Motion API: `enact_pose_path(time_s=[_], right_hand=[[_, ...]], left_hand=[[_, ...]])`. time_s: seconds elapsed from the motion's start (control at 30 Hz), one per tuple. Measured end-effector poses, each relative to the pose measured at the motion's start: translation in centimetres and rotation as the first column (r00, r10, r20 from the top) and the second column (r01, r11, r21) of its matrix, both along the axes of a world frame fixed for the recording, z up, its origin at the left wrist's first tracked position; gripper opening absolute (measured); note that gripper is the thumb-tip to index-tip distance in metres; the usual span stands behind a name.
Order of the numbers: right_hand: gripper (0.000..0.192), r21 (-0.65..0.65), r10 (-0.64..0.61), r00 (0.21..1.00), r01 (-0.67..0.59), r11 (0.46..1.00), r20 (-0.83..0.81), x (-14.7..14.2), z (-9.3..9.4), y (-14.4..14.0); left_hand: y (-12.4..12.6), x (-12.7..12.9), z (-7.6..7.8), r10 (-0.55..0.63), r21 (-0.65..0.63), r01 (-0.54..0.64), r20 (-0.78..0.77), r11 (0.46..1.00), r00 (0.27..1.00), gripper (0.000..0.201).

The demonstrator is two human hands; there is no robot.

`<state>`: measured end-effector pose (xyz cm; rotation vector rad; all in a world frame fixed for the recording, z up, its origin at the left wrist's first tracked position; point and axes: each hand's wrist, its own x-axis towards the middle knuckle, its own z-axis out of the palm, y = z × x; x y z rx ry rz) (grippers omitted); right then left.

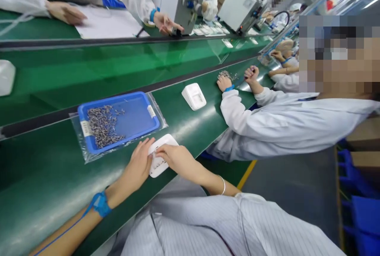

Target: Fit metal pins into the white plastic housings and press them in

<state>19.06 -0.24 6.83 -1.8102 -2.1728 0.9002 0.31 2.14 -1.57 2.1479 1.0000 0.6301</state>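
A white plastic housing (166, 139) with an open, recessed face lies tilted on the green bench near its front edge. My left hand (139, 164) wraps along the housing's left side, fingers at the far edge and thumb against the near part. My right hand (175, 158) reaches over the housing from the right, thumb and forefinger pinched together down at the recess. Whatever sits between those fingertips is too small to make out. Small dark bits show in the recess. Just beyond my left hand, a blue tray (135, 119) holds many small metal parts (103, 126) heaped at its left end.
Under the tray is a clear plastic bag (85, 154). Another white housing (194, 96) stands farther right. A co-worker's hand (225, 83) rests by a pile of metal parts (227, 75). Across the green conveyor (97, 74), another person's hands are over a white sheet (109, 22) and a device.
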Motion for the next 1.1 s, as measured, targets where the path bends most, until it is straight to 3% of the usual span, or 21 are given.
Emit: enact_pose_path(time_s=[0.13,0.3,0.4,0.53,0.8,0.97,1.1], right_hand=[[0.025,-0.013,-0.021,0.998,0.020,1.000,-0.062,-0.1,0.8,-0.3],[0.018,-0.062,-0.060,0.986,0.051,0.997,-0.154,-0.2,2.4,-0.1],[0.013,-0.060,-0.012,0.998,0.008,0.998,-0.059,-0.1,2.8,0.6],[0.009,-0.071,0.041,0.990,-0.032,0.997,0.138,-0.8,1.8,1.0],[0.008,-0.057,-0.012,0.970,0.026,0.998,0.244,-1.1,0.8,-0.1],[0.014,-0.018,0.011,0.978,-0.007,1.000,0.208,-0.9,0.3,-0.4],[0.018,0.012,-0.040,0.982,0.038,0.999,0.185,-1.1,-0.2,-1.1]], left_hand=[[0.1,0.0,1.1,0.049,-0.091,-0.048,0.018,0.995,0.999,0.053],[0.2,0.1,2.4,-0.109,-0.067,0.107,-0.023,0.992,0.994,0.072],[0.1,0.3,3.0,-0.164,-0.022,0.163,-0.052,0.986,0.985,0.080],[0.2,0.4,3.4,-0.212,0.000,0.213,-0.107,0.977,0.971,0.082],[0.1,0.6,3.3,-0.224,-0.018,0.223,-0.076,0.975,0.972,0.081],[0.2,0.6,3.2,-0.230,-0.047,0.229,-0.038,0.972,0.972,0.082],[0.1,0.5,3.4,-0.227,-0.051,0.225,-0.054,0.973,0.972,0.083]])
